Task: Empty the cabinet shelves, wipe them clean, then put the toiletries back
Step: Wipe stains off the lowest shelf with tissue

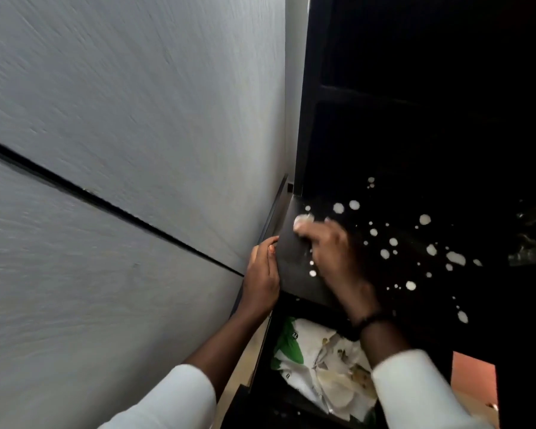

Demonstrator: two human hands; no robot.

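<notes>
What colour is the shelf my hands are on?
Black, dotted with white spots; the shelf shows best in the head view.

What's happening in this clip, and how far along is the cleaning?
A person is working on a dark cabinet shelf spattered with white drops. The left hand grips the shelf's left front edge, seemingly to steady it. The right hand is on the shelf surface with something small and white at its fingertips, possibly a wipe; motion blur hides what it is. Most drops to the right are not yet wiped. A crumpled white and green bag sits in the compartment below.
</notes>
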